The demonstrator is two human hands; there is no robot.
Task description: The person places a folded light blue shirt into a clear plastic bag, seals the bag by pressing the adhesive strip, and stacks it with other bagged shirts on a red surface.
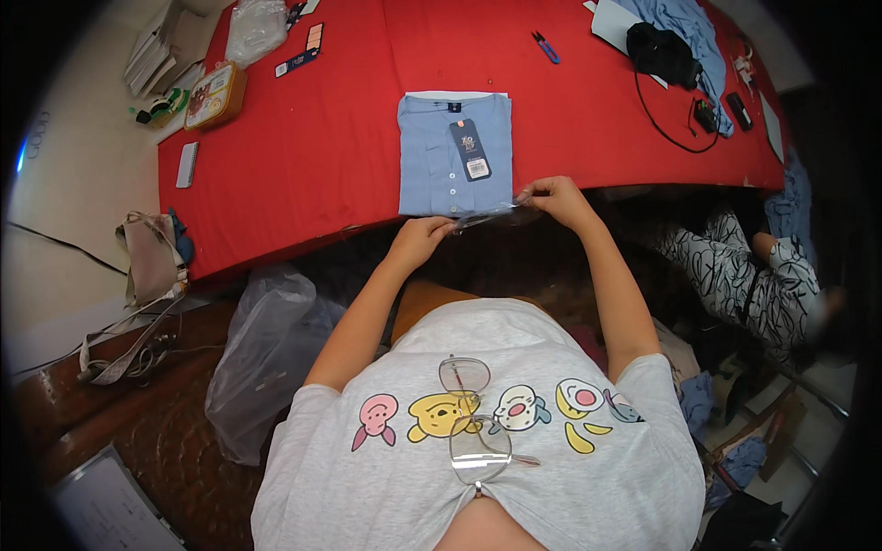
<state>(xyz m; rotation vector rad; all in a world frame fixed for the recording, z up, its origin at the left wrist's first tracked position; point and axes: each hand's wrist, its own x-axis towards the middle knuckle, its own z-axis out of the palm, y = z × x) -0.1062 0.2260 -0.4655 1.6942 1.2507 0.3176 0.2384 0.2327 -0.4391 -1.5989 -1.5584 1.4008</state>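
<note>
Folded blue shirt (455, 154) flat at near edge of red bench (303, 156), inside clear bag (491, 218) — left hand (418, 241) and right hand (556, 196) fingers pinching the bag's open mouth; best kept taut and level — flap probably folds cleaner.

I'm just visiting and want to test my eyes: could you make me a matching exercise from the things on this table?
Things:
1. folded shirt
2. snips
3. tin
4. notepad

Places:
A. far side of the red table, right of the shirt
B. left edge, nearest the person
C. far left corner area
D. middle, just beyond both hands

Pairs: 1-D, 2-A, 3-C, 4-B
</note>
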